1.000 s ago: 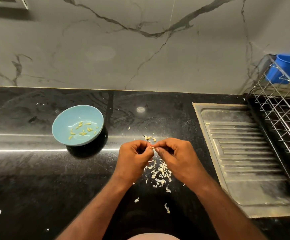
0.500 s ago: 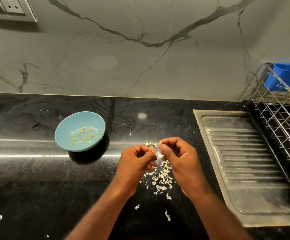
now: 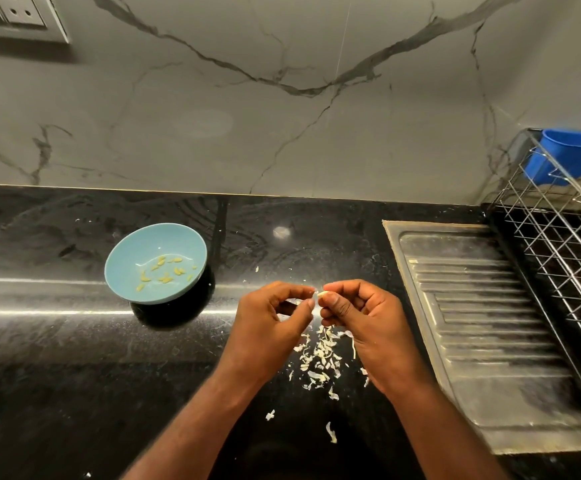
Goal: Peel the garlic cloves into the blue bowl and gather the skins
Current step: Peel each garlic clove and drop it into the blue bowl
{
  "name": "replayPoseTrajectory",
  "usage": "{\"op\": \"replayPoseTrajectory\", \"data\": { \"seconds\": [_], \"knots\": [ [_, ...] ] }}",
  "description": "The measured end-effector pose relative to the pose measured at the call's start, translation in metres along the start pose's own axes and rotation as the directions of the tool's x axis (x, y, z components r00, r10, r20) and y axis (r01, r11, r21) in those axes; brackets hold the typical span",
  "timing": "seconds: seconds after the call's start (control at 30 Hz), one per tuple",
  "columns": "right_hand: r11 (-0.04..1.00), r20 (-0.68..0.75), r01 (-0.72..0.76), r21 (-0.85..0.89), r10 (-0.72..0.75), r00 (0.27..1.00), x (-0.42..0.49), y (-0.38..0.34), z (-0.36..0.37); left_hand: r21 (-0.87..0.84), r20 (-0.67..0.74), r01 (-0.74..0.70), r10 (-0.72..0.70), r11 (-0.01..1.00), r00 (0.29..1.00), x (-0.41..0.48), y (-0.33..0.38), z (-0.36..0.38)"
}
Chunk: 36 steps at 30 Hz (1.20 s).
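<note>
A light blue bowl (image 3: 133, 251) stands on the black counter at the left, with several peeled yellowish garlic cloves (image 3: 164, 271) in it. Above the counter's middle, my right hand (image 3: 362, 323) pinches a small garlic clove (image 3: 323, 294) between thumb and fingertips. My left hand (image 3: 268, 327) pinches a pale strip of skin at that clove's left side. A loose pile of white garlic skins (image 3: 320, 358) lies on the counter just under and between my hands. A few stray skins lie nearer me.
A steel drainboard (image 3: 483, 327) is set into the counter at the right. Beside it stands a wire dish rack (image 3: 566, 244) holding a dark blue plastic cup (image 3: 566, 157). A marble wall with a socket plate (image 3: 19, 12) rises behind.
The view has tilted up a little. My hands have drawn slightly apart at the fingertips, and the skin now stretches between the clove and my left fingers.
</note>
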State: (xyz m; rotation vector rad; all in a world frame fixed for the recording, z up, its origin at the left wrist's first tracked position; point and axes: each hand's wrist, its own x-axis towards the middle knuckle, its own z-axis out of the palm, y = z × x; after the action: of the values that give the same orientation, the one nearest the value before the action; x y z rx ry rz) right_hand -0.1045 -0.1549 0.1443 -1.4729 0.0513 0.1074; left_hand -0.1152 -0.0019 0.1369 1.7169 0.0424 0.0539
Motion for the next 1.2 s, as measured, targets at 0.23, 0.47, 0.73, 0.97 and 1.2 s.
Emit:
{"op": "replayPoseTrajectory", "data": {
  "seconds": [0.23,0.47,0.73,0.97,1.2],
  "knots": [
    [0.971,0.025,0.085,-0.222,-0.081,0.996,-0.003,-0.006,0.000,0.043,0.036,-0.146,0.145,0.988,0.989,0.001,0.001,-0.004],
    [0.974,0.028,0.086,-0.212,-0.082,0.996,-0.007,-0.007,0.002,0.086,0.055,-0.188,0.183,0.978,0.981,-0.001,0.001,-0.005],
    [0.998,0.124,0.017,-0.064,-0.009,0.992,-0.008,-0.010,0.001,-0.089,0.084,-0.015,0.023,0.996,0.996,-0.004,0.009,-0.008],
    [0.993,0.217,-0.107,0.057,0.092,0.972,-0.006,-0.010,-0.003,-0.161,0.080,0.057,-0.045,0.985,0.996,-0.005,0.010,-0.008],
    [0.937,0.276,-0.266,0.225,0.201,0.940,-0.005,-0.009,-0.001,-0.234,0.071,0.114,-0.100,0.966,0.993,-0.006,0.013,-0.006]
  ]
}}
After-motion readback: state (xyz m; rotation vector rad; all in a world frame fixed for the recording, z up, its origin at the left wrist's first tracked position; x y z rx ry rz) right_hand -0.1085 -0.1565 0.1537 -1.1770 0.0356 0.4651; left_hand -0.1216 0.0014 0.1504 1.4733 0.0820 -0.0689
